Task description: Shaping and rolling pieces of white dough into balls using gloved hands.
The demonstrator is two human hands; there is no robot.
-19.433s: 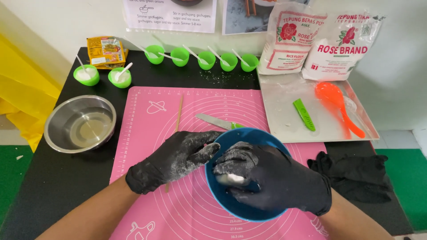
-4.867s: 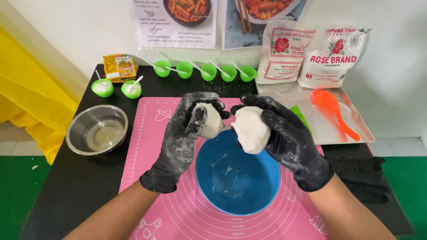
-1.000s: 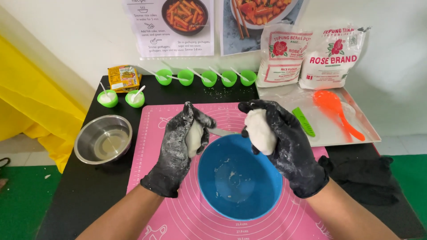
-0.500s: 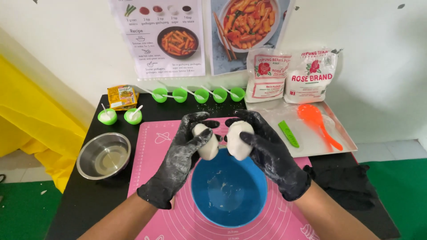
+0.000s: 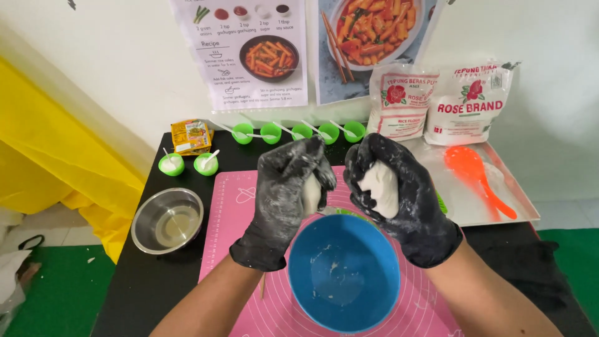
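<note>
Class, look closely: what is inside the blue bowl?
The blue bowl holds only thin white smears and crumbs. Its far rim is hidden behind both gloved hands, the left hand and right hand.

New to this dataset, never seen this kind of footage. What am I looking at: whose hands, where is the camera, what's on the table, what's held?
There is no machine here: one person works with two hands in black gloves dusted with flour. The only camera sits on that person's head and looks down at the table. The left hand squeezes a small lump of white dough; the right hand grips a larger lump. Both are held above a blue bowl smeared with dough residue, which stands on a pink baking mat. To the left is a steel bowl of liquid. Behind stand small green cups with spoons, and two flour bags at the back of a tray holding an orange spoon.
</note>
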